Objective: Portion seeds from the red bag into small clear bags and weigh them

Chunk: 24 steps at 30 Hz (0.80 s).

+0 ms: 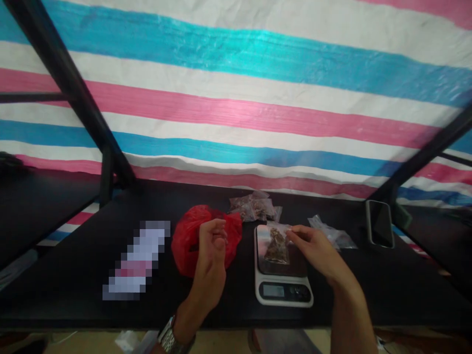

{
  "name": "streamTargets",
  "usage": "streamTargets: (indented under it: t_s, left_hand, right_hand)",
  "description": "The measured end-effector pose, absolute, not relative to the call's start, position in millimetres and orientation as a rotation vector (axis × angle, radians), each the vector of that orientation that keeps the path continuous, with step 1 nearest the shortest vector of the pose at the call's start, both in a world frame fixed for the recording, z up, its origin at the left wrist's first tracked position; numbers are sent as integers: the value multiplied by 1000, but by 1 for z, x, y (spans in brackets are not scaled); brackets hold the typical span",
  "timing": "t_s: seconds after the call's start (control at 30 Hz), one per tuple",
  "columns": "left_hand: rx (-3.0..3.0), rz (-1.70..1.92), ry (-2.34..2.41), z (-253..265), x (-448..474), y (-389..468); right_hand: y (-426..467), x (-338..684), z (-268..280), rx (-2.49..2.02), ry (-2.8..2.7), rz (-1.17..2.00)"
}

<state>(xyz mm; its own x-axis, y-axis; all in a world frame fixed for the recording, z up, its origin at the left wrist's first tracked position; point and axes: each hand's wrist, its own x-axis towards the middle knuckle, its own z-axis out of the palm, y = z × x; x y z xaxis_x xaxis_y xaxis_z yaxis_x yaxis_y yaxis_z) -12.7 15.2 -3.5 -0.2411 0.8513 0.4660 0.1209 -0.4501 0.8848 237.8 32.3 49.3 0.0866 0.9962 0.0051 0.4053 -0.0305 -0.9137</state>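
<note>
A small clear zip bag (pixel 277 248) with brown dried bits in it lies on the dark plate of a white digital scale (pixel 284 291). My right hand (pixel 313 248) pinches the bag's top corner between thumb and fingers. To the left, a crumpled red plastic bag (pixel 186 231) sits on the black table, its mouth partly open. In front of and over this red bag is my left hand (pixel 213 246), its fingers curled in towards the thumb. Whether those fingers hold anything is hidden. A metal watch is on the left wrist.
Several filled zip bags (pixel 256 206) are piled behind the scale. Flat clear bags (pixel 334 233) lie right of it, and a phone (pixel 380 223) is farther right. A blurred-out strip (pixel 138 260) lies left. Dark frame bars (pixel 70 83) and striped sheeting (pixel 258 113) stand behind.
</note>
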Motion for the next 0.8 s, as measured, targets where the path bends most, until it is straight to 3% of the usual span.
streamTargets:
  t_s: [0.27, 0.8]
  left_hand:
    - [1702, 1762, 1260, 1, -15, 12]
    - [1872, 1726, 1181, -2, -19, 9]
  right_hand:
    - [43, 270, 23, -1698, -1365, 451]
    - [49, 268, 17, -1730, -1301, 434]
